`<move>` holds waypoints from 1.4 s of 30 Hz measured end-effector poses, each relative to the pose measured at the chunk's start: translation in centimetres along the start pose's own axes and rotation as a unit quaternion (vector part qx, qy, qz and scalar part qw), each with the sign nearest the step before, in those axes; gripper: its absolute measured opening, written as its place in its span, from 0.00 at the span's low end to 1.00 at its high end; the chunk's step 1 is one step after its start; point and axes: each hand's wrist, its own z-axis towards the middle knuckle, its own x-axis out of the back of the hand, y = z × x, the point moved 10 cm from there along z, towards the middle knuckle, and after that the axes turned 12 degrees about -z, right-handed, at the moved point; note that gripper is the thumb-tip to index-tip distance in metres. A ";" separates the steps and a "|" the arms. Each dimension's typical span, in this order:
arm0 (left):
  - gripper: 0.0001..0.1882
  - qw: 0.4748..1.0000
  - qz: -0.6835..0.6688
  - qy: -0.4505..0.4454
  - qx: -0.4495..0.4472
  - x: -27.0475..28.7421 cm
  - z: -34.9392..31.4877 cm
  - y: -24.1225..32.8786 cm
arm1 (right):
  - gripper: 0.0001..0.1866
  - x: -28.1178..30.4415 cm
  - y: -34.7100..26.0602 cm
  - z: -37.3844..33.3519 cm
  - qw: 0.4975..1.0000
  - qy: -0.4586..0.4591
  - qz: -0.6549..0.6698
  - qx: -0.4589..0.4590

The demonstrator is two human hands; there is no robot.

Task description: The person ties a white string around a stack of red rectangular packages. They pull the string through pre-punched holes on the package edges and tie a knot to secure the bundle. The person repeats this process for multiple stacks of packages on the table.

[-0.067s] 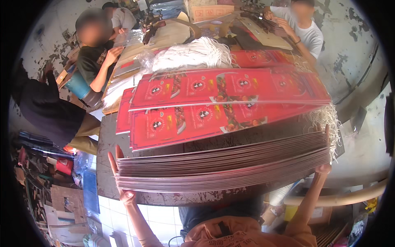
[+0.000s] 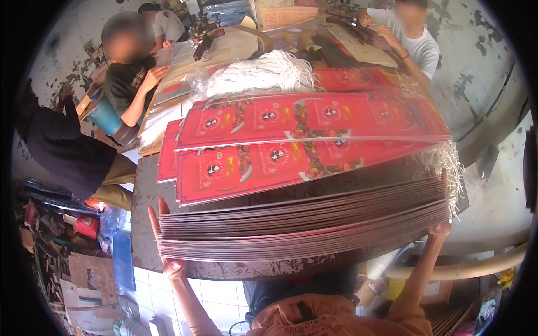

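A thick stack of long thin cardboard sheets (image 2: pixel 302 224) stands on edge, its many edges facing up. My left hand (image 2: pixel 172 267) is closed round its left end, with fingers reaching along the end and the thumb on the near side. At the opposite end my right hand (image 2: pixel 440 228) grips the stack the same way, most of its fingers hidden behind the sheets. Beyond it lie red printed sheets (image 2: pixel 224 176) in overlapping piles, showing food pictures and round emblems.
The dark worn table (image 2: pixel 224 271) bears it all. A bundle of white cords (image 2: pixel 263 73) rests beyond the red piles, and loose cord ends (image 2: pixel 448 162) hang at the right edge. Co-workers sit at the far left and far right; another person stands at left.
Both hands stay nearly in place on the stack. The far sheets of the stack show slightly wider gaps between their edges.
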 end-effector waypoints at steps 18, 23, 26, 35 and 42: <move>0.54 0.713 0.648 -0.134 -0.234 -9.3 -3.3 5.1 | 0.63 -0.5 -3.0 1.0 0.976 -0.005 -0.216 0.002; 0.47 0.619 0.678 -0.381 -0.105 -17.9 -5.4 -2.9 | 0.64 -1.3 -3.7 0.7 0.986 0.016 -0.164 0.031; 0.41 0.612 0.672 -0.397 -0.125 -18.9 -4.5 -2.9 | 0.60 -1.2 -4.0 0.5 0.984 0.022 -0.160 0.069; 0.38 0.633 0.646 -0.418 -0.090 -19.5 -3.5 -2.6 | 0.53 -1.3 -4.1 1.1 0.958 -0.074 -0.268 0.066; 0.40 0.631 0.649 -0.418 -0.080 -19.7 -2.9 -2.8 | 0.62 -1.7 -4.8 2.1 0.933 -0.106 -0.342 -0.016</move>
